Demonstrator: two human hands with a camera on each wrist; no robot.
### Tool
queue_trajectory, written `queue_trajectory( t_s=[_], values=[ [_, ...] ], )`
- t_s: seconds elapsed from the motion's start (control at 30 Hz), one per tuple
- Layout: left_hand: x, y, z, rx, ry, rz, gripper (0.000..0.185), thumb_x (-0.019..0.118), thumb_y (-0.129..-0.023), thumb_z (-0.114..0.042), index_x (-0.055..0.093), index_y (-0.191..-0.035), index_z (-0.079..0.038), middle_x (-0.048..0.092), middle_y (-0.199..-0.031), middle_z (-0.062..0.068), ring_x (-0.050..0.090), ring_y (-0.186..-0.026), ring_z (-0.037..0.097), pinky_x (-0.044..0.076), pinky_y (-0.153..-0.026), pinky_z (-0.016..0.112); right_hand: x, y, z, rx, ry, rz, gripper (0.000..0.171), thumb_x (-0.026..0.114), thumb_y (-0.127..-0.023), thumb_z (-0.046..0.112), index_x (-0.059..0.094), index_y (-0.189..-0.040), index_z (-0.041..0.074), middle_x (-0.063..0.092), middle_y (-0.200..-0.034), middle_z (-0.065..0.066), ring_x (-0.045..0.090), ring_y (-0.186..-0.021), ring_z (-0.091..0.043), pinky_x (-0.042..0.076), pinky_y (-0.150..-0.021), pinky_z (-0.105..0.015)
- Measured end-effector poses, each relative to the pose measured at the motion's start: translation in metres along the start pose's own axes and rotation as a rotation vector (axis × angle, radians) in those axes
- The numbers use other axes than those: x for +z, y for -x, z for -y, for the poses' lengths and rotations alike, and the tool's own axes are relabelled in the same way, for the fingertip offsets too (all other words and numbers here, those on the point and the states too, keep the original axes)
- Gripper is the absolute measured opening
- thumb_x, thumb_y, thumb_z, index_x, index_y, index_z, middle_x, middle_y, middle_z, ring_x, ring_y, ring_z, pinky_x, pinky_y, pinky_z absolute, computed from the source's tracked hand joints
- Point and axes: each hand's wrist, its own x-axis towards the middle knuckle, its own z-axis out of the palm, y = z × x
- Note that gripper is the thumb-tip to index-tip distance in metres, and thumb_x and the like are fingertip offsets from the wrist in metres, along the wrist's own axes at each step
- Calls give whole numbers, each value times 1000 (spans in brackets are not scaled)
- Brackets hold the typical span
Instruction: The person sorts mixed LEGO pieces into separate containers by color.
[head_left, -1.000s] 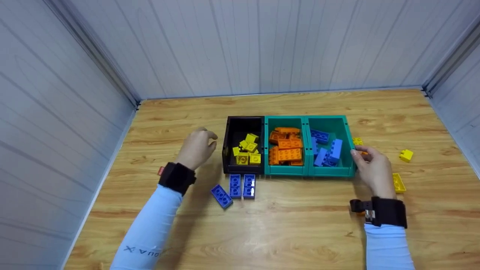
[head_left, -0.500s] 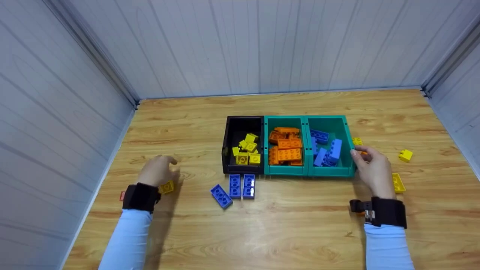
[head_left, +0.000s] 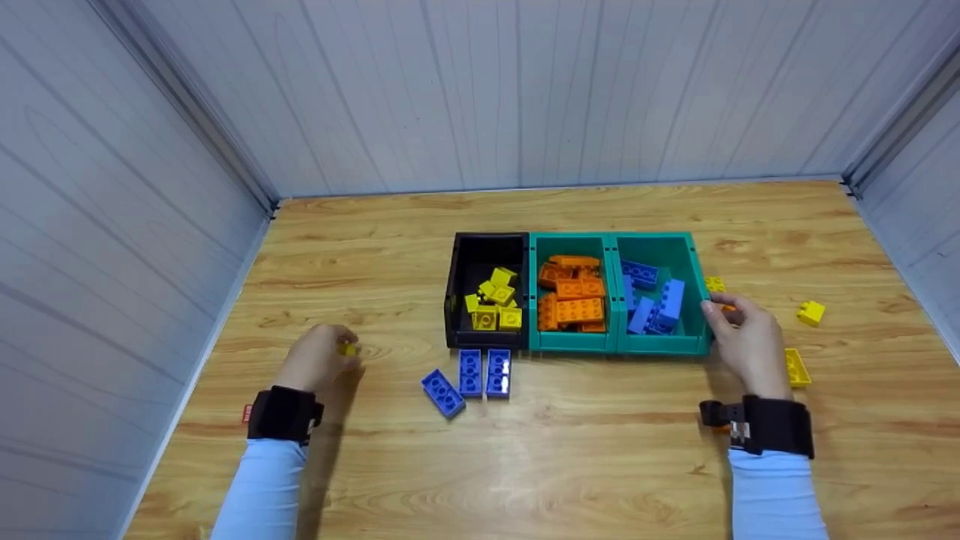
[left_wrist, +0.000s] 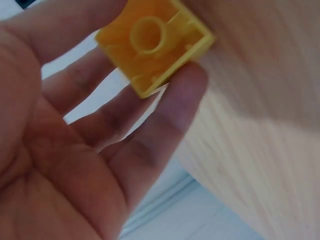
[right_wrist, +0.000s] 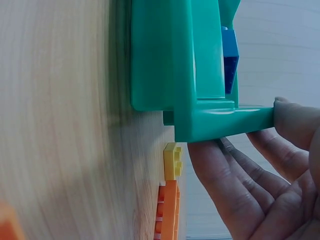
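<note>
The left hand (head_left: 319, 358) has picked up the yellow brick (left_wrist: 154, 44).

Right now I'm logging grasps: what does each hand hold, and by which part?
The left hand pinches a small yellow brick by its sides, hollow underside showing. The right hand grips the right teal bin at its rim.

The wooden table (head_left: 600, 465) bears three bins (head_left: 574, 341), blue bricks (head_left: 469, 377) and apparently scattered yellow bricks (head_left: 811, 310).
</note>
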Motion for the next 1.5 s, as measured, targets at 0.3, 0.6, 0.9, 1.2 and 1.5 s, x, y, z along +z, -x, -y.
queue_trajectory(
  t_s=[0.3,0.6,0.9,1.2,1.5],
  values=[
    [10,-25,-83,218,56,-289,37,77,-87,-8,68,-122,-2,59,-123,19,59,-110,34,50,-95,44,3,0,0,8,5,3,60,41,-103,49,50,-143,5,56,-132,-27,55,-118,-40,49,-91,-52],
    [37,-52,-146,307,95,-234,35,72,-90,-6,67,-125,-6,58,-130,14,58,-115,27,50,-95,34,7,0,-1,23,-9,24,61,41,-103,51,48,-145,7,54,-135,-27,53,-120,-40,49,-93,-52],
    [53,-72,-156,385,25,-254,34,70,-91,-4,67,-125,-3,59,-126,15,56,-117,30,48,-97,36,7,0,1,12,-9,27,62,41,-102,51,49,-145,6,55,-134,-27,54,-118,-40,49,-92,-52],
    [41,-58,-136,367,228,-385,36,65,-96,-7,62,-132,-4,59,-125,16,57,-113,31,49,-94,38,6,-1,5,17,-6,28,63,41,-102,52,48,-145,7,54,-136,-27,54,-121,-40,49,-93,-53],
    [56,-44,-114,244,511,-463,32,65,-94,-3,64,-126,3,64,-116,18,64,-95,29,55,-82,37,1,0,-1,7,0,19,64,40,-102,53,48,-145,7,55,-134,-27,54,-119,-40,50,-91,-51]
  ],
)
